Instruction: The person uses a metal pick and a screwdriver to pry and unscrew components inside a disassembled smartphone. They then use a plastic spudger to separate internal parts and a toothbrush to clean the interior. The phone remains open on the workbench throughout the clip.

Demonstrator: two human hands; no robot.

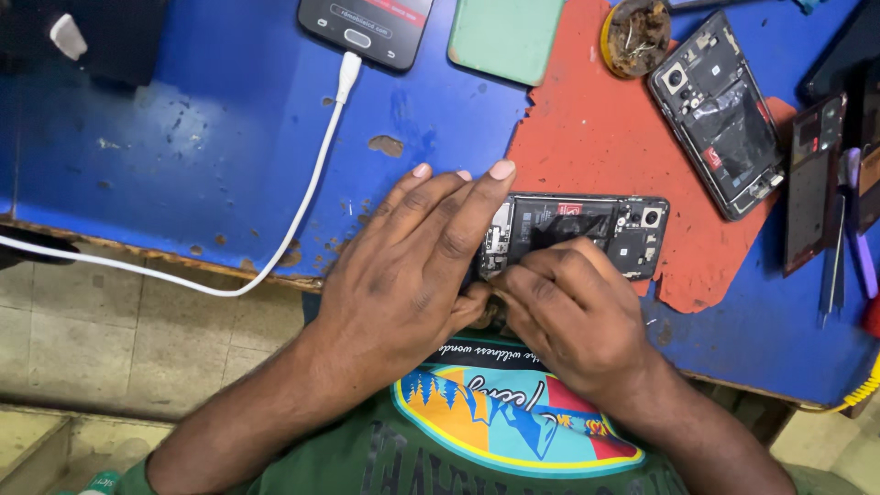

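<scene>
An opened phone (587,225) with its back cover off lies flat at the near edge of the blue worktable (183,156), partly on a red mat (596,128). My left hand (403,275) rests palm down over the phone's left end, fingers stretched out over the table. My right hand (568,307) is curled at the phone's near edge, fingertips pinched against its dark inner parts. What the fingertips hold is hidden.
A second opened phone (724,115) lies at the back right, beside a dark back panel (811,183) and thin tools (848,238). A black phone (367,27) on a white cable (302,202), a green case (504,37) and a round tin (637,37) sit along the back.
</scene>
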